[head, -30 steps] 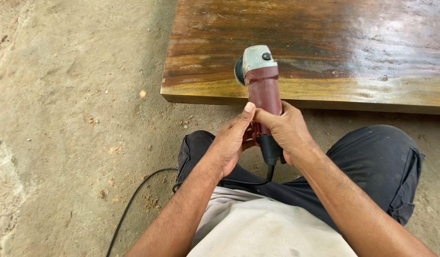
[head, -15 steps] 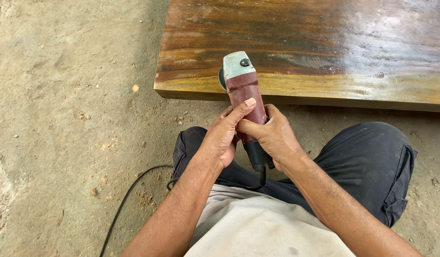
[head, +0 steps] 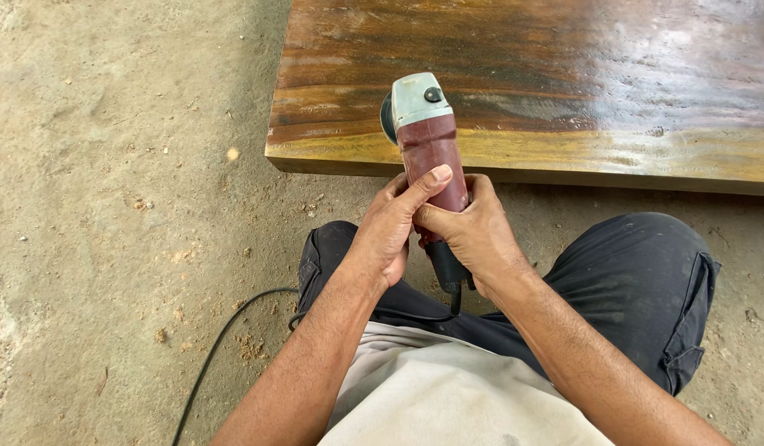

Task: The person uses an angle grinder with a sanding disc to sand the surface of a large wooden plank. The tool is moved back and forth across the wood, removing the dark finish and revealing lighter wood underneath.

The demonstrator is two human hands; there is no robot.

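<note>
A dark red angle grinder (head: 426,136) with a pale grey head points away from me, held above the near edge of a glossy brown wooden slab (head: 564,83). My left hand (head: 390,227) wraps its body from the left, thumb lying along the top. My right hand (head: 477,231) grips the rear of the body from the right. The disc on the grinder's left side is mostly hidden. Its black cable (head: 225,339) runs down past my knee across the ground.
Bare sandy concrete ground (head: 109,206) with small stones and wood dust lies to the left. My legs in dark trousers (head: 646,281) are folded just in front of the slab's yellowish near edge (head: 646,157).
The grinder and both hands have shifted slightly left along the slab's edge. My left thumb has stretched up along the body. Both hands keep their grip.
</note>
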